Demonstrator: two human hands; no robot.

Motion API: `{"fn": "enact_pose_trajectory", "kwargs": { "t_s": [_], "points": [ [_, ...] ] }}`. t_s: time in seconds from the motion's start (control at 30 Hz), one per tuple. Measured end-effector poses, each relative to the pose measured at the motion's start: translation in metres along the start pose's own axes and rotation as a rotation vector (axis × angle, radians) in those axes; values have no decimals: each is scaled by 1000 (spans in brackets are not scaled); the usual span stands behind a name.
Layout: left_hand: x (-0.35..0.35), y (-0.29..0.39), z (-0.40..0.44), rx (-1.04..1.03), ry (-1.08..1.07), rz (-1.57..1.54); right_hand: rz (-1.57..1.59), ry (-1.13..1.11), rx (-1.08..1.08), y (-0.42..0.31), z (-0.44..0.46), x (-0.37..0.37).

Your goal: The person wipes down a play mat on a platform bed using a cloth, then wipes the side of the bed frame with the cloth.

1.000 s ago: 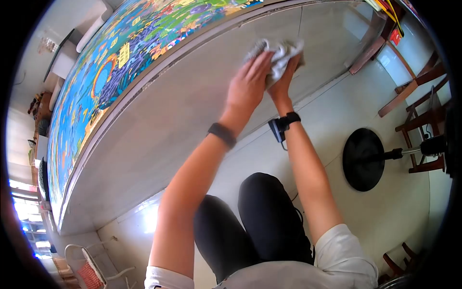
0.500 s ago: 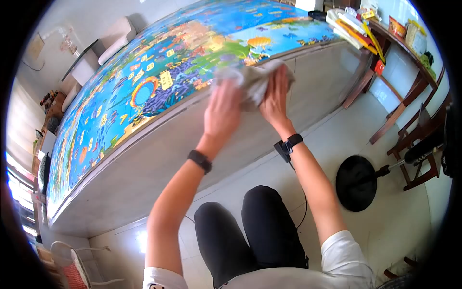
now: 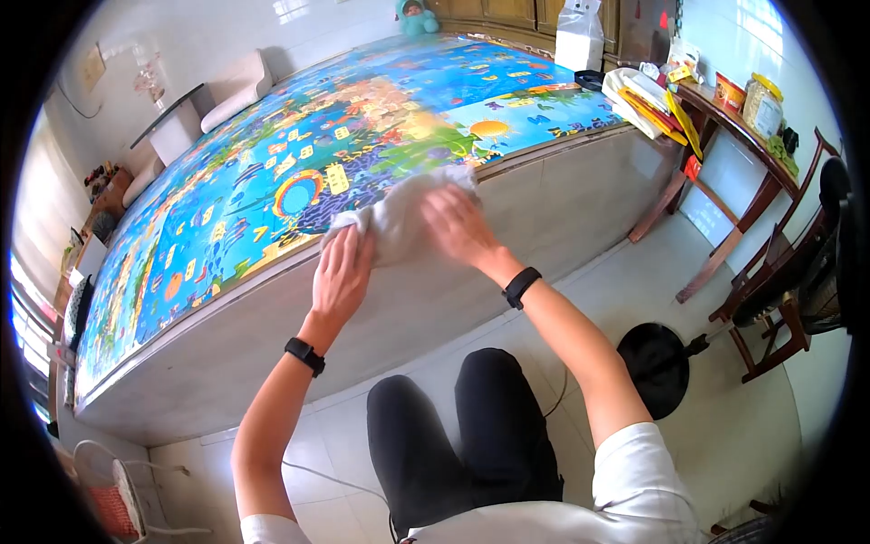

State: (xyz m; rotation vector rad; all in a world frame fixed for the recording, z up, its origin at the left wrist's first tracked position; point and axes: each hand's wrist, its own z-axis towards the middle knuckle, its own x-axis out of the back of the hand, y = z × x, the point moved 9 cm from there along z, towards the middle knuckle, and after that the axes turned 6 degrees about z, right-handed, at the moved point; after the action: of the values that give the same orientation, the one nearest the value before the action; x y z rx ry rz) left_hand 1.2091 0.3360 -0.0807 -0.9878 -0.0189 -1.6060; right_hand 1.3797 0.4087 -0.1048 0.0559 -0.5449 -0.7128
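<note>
A pale grey cloth lies over the front edge of a raised platform, whose top bears a colourful sea-pattern mat. My left hand presses on the cloth's left end, its fingers over the fabric at the edge. On the right part of the cloth rests my right hand, blurred by motion, with its fingers on the fabric. Both wrists wear black bands. The cloth hides the stretch of edge beneath it.
Folded bags sit at the platform's right corner, beside a wooden table with jars. A round black stand base is on the floor at right. A cable crosses the floor near my legs. At lower left stands a white chair.
Both hands have moved from the platform's side up to its top edge and leftward with the cloth, which is now spread wider between them. The view has tilted up, showing more mat.
</note>
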Motion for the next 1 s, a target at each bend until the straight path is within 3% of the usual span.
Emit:
{"fn": "enact_pose_trajectory", "kwargs": {
  "t_s": [0.27, 0.57, 0.7, 0.8, 1.0],
  "points": [
    [-52, 114, 133, -186, 146, 37, -180, -52, -221, 129, -55, 49],
    [-97, 225, 257, -208, 254, 130, -390, -148, -544, 250, -120, 115],
    [-119, 251, 272, -219, 201, 201, -264, -6, -683, 260, -140, 107],
    [-131, 258, 269, -241, 161, 274, -188, 233, -701, 250, -145, 99],
    [-143, 267, 260, -206, 76, 404, -140, 420, -727, 241, -181, 68]
  ]
}}
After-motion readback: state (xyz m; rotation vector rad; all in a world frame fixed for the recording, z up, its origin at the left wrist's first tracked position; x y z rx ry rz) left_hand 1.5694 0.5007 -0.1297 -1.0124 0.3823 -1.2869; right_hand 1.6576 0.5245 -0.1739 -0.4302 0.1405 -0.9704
